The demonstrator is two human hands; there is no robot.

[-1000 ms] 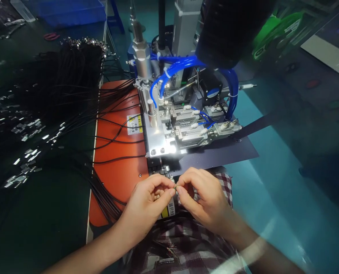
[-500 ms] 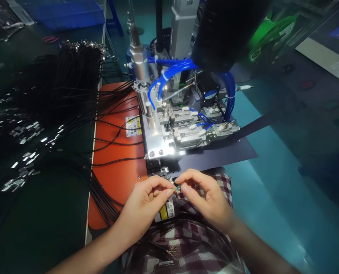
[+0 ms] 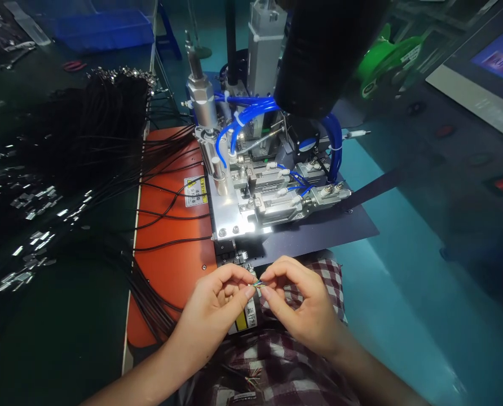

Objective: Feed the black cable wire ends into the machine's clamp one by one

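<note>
Thin coloured wires (image 3: 258,284) run between the fingertips of both hands, just in front of the machine. My left hand (image 3: 224,296) pinches them from the left with thumb and forefinger. From the right, my right hand (image 3: 300,296) pinches the same wires, its fingertips very near the left ones. Below, on the checkered cloth over the lap, lies a black cable with bare coloured wire ends (image 3: 254,380). A label with yellow and white parts (image 3: 245,318) shows beside the left thumb.
A metal machine (image 3: 234,211) with blue tubes (image 3: 251,113) stands ahead on an orange plate (image 3: 171,225). Black cables (image 3: 103,113) with shiny ends heap up on the left. Farther back are a blue bin (image 3: 103,31), a green reel (image 3: 387,62) and, right, a screen (image 3: 501,59).
My right hand's fingertips have come slightly closer to my left hand's, and the coloured wires between them lie differently. The whole view has shifted a little.
</note>
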